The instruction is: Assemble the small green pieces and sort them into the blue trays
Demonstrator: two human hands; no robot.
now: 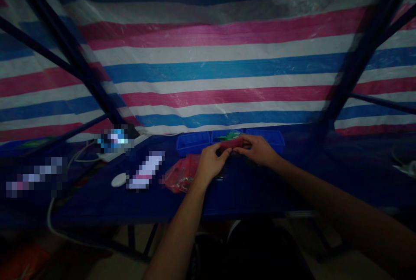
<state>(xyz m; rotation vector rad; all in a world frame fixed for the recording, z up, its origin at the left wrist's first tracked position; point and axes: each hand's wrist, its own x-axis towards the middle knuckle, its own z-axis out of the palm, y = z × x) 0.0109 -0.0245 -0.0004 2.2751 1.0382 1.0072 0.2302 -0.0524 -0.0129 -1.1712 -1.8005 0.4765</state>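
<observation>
Between my two hands is a small dark red piece [232, 144], roughly oblong; its exact kind is hard to make out in the dim light. My left hand [212, 161] pinches its left end with thumb and fingers. At its right end, my right hand [258, 150] grips it the same way. Just behind the piece stands a blue tray [193, 141] with several compartments, and green pieces [229, 135] lie in the middle one. A red plastic bag [182, 175] with small contents rests beside my left wrist.
The blue table [247, 197] runs across the view. On its left lie a white round object [119, 180], a blurred-out phone-like item [147, 170] and a white power strip [125, 147] with cables. Blue metal posts [354, 72] and a striped tarp [221, 70] stand behind.
</observation>
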